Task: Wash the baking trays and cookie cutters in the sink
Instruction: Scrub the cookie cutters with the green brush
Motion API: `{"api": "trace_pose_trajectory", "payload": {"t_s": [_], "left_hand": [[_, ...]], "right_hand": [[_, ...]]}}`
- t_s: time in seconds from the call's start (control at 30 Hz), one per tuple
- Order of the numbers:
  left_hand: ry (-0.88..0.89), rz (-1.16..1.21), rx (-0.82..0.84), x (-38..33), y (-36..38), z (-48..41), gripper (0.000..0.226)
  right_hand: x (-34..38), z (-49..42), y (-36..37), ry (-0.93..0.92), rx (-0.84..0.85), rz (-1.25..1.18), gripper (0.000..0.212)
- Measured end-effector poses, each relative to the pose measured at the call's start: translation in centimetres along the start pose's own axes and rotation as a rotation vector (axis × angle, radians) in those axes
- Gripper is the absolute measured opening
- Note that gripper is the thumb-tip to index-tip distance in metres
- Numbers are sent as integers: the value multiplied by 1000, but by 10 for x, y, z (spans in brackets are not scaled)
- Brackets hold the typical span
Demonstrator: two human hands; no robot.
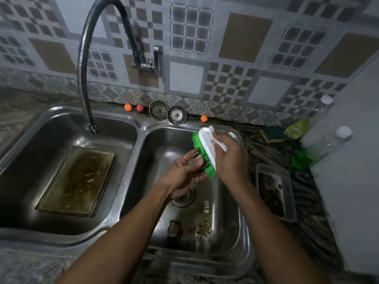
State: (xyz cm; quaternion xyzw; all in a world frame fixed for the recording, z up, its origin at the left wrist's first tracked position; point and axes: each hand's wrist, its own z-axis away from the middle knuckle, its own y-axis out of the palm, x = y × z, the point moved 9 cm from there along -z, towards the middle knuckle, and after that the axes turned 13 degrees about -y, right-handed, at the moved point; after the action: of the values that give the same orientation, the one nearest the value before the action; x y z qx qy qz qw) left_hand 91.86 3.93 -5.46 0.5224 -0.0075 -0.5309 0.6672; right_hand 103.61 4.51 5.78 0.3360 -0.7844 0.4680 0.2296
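As read from the head view, step in hand: one cutter is being scrubbed over the right basin; tray washing is judged not yet begun.
Left hand: palm up, a small metal cookie cutter is held between fingers and thumb; the pinch is partly hidden by bristles.
Right hand: clamped round the handle of a white-backed scrub brush with green bristles, bristles pressed on the held cutter.
Sink: double-basin stainless steel sink; both hands are kept above its right basin.
Loose metal cookie cutters: three counted on the right basin floor, one gingerbread-man shaped; with the held one, four.
Trays: one greasy brown rectangular baking tray is lying flat in the left basin; one clear rectangular dish is set on the counter just beside the right basin.
Tap: flexible metal tap hose is aimed at the left basin; no water is seen.
Next move, judged: rinsing is needed, so the cutter must be taken under the hose or the hose swung right; then a loose cutter is to be picked up.
Other counts: two round steel strainers, three small balls, one green-and-yellow sponge, two clear bottles with white caps.
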Motion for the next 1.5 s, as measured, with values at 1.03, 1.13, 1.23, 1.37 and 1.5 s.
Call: {"api": "trace_pose_trajectory", "payload": {"t_s": [1.03,1.13,1.23,1.37,1.5], "left_hand": [[-116,393,-315,28,-3,-22,31],[-82,473,-285,27,-6,-21,36],[-73,498,-199,29,-3,-19,39],[-117,405,-195,34,-5,-16,38],[-81,279,-383,18,-19,-9,33]], "right_hand": [[-34,25,23,161,-149,-159,27],[-34,25,28,182,-113,-189,26],[-24,23,37,167,-57,-248,20],[-13,20,46,137,-24,-278,24],[-6,24,46,-15,53,-49,26]]}}
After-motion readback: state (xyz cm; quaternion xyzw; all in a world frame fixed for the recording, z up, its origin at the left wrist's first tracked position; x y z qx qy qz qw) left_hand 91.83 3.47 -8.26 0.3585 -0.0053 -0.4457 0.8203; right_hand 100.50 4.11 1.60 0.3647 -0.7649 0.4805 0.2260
